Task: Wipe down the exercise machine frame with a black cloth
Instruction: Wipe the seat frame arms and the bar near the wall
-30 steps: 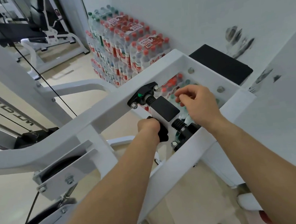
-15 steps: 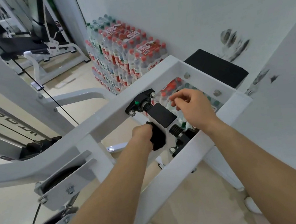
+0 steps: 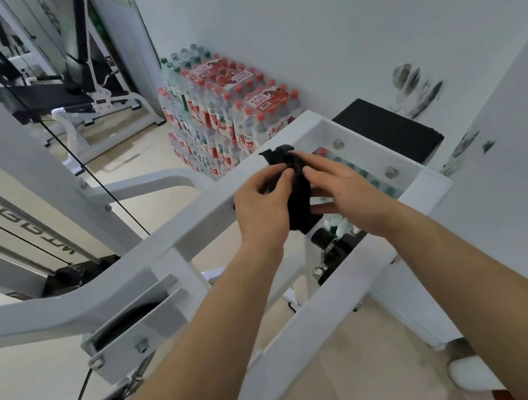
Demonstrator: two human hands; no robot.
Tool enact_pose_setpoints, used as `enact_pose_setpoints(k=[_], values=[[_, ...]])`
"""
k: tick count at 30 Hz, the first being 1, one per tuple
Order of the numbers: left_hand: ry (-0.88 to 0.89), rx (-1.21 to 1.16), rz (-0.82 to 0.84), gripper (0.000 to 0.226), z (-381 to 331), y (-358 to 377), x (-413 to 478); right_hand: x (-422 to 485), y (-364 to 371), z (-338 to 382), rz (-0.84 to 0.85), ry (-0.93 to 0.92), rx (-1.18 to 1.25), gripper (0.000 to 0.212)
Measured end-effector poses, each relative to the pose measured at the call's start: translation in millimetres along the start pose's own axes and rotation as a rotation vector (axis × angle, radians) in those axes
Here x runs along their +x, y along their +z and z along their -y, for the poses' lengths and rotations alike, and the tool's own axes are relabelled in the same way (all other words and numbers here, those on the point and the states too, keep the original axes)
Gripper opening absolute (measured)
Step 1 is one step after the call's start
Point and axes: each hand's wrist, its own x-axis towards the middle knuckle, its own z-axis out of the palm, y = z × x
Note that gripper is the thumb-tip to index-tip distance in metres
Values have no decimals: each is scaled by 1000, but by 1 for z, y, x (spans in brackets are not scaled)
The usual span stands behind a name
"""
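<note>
cloth point(image 3: 298, 195) black, bunched, held between both your hands above white machine frame point(image 3: 189, 233), over gap between its two beams. your left grip point(image 3: 262, 211) curled, thumb and fingers pinching cloth's left side. your right grip point(image 3: 347, 189) pinching cloth's right side, fingertips on top, thumb below. cloth's upper end overlaps far beam; cannot tell if touching. black threaded shaft point(image 3: 323, 239) just below cloth. water bottle packs point(image 3: 228, 117) stacked by wall beyond frame; black pad point(image 3: 388, 131) right of them; thin cable point(image 3: 103, 187) at left.
</note>
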Motion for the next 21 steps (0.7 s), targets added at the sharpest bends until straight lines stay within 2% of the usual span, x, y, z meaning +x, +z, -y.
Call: enact_pose_setpoints(k=[4, 5, 6, 9, 12, 15, 18, 21], values=[[-180, -295, 312, 29, -10, 12, 16, 10, -16, 6, -153, -129, -3, 32], [-176, -296, 383, 31, -9, 12, 21, 13, -24, 6, -185, -143, -26, 32], [-117, -188, 413, 32, -6, 12, 26, 17, -33, 7, -190, -133, -60, 34], [150, 396, 283, 25, -1, 14, 45, 34, -60, 8, -77, -54, -260, 36], [202, 639, 166, 7, 2, 18, 60, 57, -78, -3, 23, 76, -342, 28], [165, 737, -1, 8, 10, 24, 65, 67, -71, -27, 144, 154, -330, 23], [63, 713, -167, 12, 21, 36, 55, 64, -52, -54, 304, 162, -380, 27], [-11, 645, -277, 13, 29, 45, 43, 70, -48, -70, 354, 198, -463, 34]])
